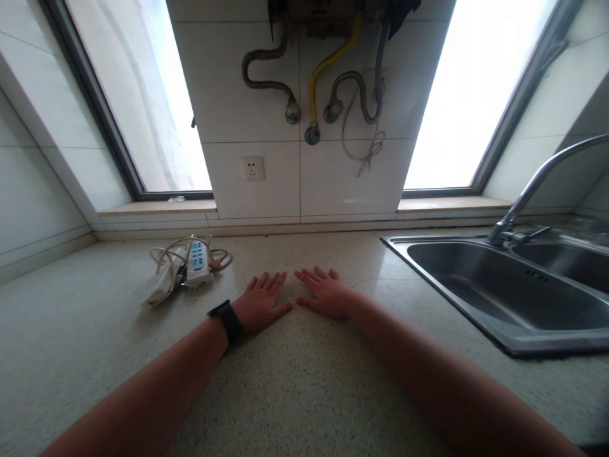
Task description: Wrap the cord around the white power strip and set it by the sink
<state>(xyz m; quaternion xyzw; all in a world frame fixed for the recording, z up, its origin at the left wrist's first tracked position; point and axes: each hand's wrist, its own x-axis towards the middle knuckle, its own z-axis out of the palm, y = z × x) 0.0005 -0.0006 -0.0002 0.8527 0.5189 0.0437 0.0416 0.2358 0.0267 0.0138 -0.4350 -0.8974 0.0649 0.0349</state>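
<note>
My left hand [261,303] lies flat on the speckled stone countertop [285,393], fingers spread and pointing toward the wall. A black watch or band [229,320] circles the left wrist. Close beside it, my right hand [326,293] also rests palm down, its fingers apart. The two hands do not touch, though their fingertips and thumbs come near each other. Neither holds anything. Left of my left hand sits a white power strip [198,261] with blue-green sockets, its cord tangled around it and a second white piece [166,277] beside it.
At the right is a double steel sink [457,304] with a curved faucet [537,181]. Pipes and a yellow hose [328,62] hang on the tiled wall below a dark appliance [328,13]. A wall outlet [254,169] sits between two bright windows [137,95].
</note>
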